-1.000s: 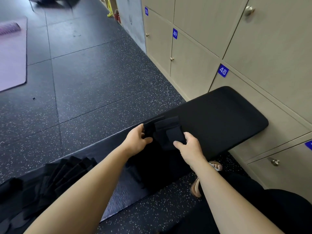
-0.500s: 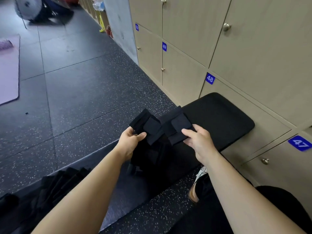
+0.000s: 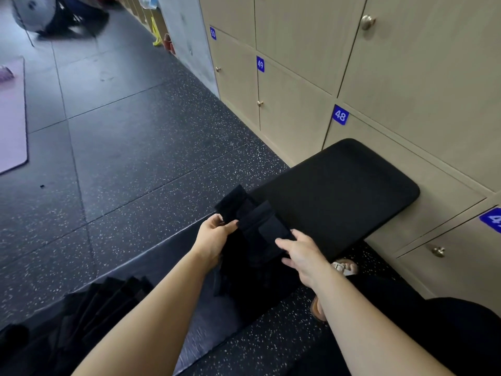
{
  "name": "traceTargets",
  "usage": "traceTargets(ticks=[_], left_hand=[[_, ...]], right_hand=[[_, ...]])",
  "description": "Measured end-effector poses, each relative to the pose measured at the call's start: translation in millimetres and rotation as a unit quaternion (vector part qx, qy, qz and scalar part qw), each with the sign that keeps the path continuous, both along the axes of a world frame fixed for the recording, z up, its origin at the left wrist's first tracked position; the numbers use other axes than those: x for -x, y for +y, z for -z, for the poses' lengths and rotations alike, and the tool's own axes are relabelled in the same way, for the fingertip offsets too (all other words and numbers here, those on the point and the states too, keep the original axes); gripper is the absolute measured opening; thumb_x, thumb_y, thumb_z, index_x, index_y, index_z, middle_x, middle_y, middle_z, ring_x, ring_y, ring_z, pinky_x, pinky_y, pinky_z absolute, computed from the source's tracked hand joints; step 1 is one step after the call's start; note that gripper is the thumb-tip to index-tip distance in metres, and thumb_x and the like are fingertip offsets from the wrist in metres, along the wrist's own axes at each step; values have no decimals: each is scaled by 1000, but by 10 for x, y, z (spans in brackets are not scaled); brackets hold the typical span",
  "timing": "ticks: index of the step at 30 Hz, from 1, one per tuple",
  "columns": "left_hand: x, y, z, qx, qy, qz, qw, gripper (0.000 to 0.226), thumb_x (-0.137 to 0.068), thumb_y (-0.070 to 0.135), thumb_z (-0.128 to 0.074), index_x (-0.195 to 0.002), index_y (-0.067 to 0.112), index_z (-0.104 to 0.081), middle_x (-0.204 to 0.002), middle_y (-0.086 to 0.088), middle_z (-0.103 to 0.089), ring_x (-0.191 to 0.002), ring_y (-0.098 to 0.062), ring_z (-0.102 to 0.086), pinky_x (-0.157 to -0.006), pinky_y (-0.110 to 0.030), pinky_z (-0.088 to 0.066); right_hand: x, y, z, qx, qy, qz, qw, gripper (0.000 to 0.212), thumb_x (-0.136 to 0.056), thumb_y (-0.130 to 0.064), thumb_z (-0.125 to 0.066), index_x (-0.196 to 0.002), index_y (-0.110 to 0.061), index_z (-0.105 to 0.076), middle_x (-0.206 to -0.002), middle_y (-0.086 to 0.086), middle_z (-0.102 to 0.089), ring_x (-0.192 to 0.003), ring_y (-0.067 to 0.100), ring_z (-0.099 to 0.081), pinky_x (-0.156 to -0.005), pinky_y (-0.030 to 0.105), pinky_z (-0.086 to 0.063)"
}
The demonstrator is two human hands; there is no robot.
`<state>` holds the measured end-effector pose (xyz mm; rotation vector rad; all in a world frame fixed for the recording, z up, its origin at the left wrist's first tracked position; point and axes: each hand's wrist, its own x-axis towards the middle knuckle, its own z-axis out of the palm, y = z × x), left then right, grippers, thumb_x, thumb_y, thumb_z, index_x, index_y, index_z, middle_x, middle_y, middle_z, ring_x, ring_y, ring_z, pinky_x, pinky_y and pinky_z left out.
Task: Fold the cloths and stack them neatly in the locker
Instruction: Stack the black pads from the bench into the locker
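A black cloth (image 3: 252,229), partly folded, is held up just above the black padded bench (image 3: 339,194). My left hand (image 3: 212,237) pinches its left edge between thumb and fingers. My right hand (image 3: 301,253) grips its right side, thumb on top. The lower part of the cloth hangs down dark against the bench and is hard to make out. A pile of several black cloths (image 3: 89,308) lies on the bench at the lower left. Beige lockers (image 3: 298,109) numbered 48, 49 and 50 line the wall on the right, all doors closed.
Dark speckled rubber floor (image 3: 130,147) spreads to the left. A pink mat (image 3: 12,118) lies at the far left. My sandalled foot (image 3: 343,267) rests beside the bench. A fan and a yellow object stand far back.
The cloth has been lifted off the bench and turned slightly between my hands. My view has tilted up, showing more lockers.
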<state>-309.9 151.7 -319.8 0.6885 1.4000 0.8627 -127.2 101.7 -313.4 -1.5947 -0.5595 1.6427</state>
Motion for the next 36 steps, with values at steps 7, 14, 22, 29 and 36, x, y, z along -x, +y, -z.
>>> traceTargets(ticks=[7, 14, 22, 29, 36], left_hand=[[331, -304, 75, 15, 146, 45, 988, 34, -73, 35, -81, -70, 13, -55, -72, 0, -60, -70, -17, -57, -68, -29, -46], [223, -599, 125, 1, 282, 69, 957, 27, -84, 21, -73, -105, 15, -59, -97, 0, -67, -90, -19, -66, -82, -37, -56], [94, -707, 144, 2, 135, 4, 991, 32, -85, -2, -65, -102, 24, -54, -102, -12, -68, -88, -24, -70, -71, -32, -59], [-16, -679, 109, -58, 63, -25, 996, 30, -88, -7, -60, -108, 14, -56, -102, -9, -71, -91, -25, -71, -78, -42, -60], [-77, -526, -20, -9, -40, -50, 998, 23, -91, -11, -53, -98, 5, -66, -86, -9, -75, -74, -23, -72, -68, -37, -58]], right_hand=[[-40, 94, 153, 49, 13, 46, 998, 45, -93, -13, -61, -136, -18, -50, -128, 2, -58, -113, 20, -55, -87, 36, -49], [91, 10, 100, 35, 4, 8, 999, 45, -96, -12, -56, -140, -19, -45, -130, -2, -53, -96, 11, -53, -97, 39, -46], [219, -80, 114, 27, -51, -20, 998, 56, -92, -16, -60, -145, -18, -40, -132, 2, -56, -117, 22, -57, -101, 45, -48], [215, -96, 72, 21, -40, 14, 999, 36, -94, -14, -58, -130, -18, -53, -122, 1, -63, -107, 19, -60, -98, 49, -49], [78, -18, -44, -3, -4, 36, 999, 15, -97, -7, -54, -98, -21, -58, -86, -12, -56, -77, 3, -54, -84, 34, -49]])
